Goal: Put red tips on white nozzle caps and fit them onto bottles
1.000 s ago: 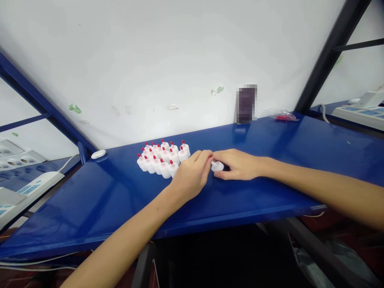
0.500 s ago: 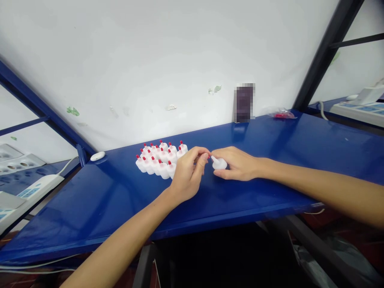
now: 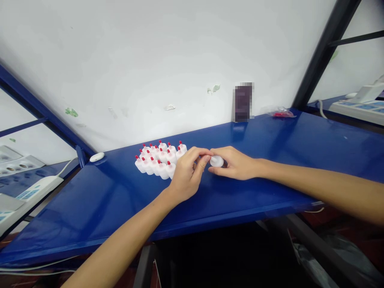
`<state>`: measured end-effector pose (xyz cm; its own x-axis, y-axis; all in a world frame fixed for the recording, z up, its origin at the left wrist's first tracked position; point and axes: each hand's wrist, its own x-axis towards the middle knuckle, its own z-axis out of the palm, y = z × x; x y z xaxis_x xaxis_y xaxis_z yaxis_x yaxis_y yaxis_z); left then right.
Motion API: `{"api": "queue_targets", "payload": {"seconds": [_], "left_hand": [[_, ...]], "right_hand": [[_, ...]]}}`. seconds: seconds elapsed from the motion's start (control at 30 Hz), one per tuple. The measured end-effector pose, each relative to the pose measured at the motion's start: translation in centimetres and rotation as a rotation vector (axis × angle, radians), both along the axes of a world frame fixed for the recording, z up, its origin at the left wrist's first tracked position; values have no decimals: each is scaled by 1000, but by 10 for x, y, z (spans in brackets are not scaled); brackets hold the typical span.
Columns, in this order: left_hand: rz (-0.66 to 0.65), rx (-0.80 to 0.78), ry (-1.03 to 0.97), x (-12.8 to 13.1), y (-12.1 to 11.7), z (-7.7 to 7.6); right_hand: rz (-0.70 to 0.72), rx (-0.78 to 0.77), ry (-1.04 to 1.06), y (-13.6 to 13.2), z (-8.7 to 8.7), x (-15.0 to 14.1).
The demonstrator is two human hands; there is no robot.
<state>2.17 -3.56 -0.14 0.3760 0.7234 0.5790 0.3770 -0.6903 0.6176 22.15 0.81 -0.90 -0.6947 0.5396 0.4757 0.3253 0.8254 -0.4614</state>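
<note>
In my right hand (image 3: 232,163) is a small white squeeze bottle (image 3: 217,161), tilted with its nozzle end toward my left hand. My left hand (image 3: 189,172) is closed in a pinch at the nozzle tip, its fingertips meeting those of my right hand. A small red cap showed between the left fingertips a moment ago; now the fingers cover it. Just left of that hand stands a cluster of several white bottles (image 3: 162,170), upright and close together, each with a red cap (image 3: 160,162) on its nozzle.
Everything stands on a blue table (image 3: 120,212) against a white wall (image 3: 144,60). A dark pixelated rectangular object (image 3: 242,103) leans at the back. A clear bag (image 3: 280,113) with red pieces lies at the back right, and a small white case (image 3: 97,157) at the left.
My right hand has brought the bottle slightly left, so its nozzle tip now meets the left fingertips. The red cap has gone out of sight between the fingers.
</note>
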Motion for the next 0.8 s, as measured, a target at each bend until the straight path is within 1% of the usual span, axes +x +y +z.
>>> {"api": "queue_targets", "payload": {"seconds": [0.17,0.37,0.6,0.8], "left_hand": [[4,36,5,-1,1,1],[6,57,14,-1,1,2],[-1,103,-13,-1,3,-1],[9,219,-18,-1,7,-3]], "right_hand": [[-18,-9,43,0,-1,-1],[-29,-111,57,-1,0,-3],[-54,-212,89,-3,1,-3],[-24,-320,116,-4,2,-5]]}}
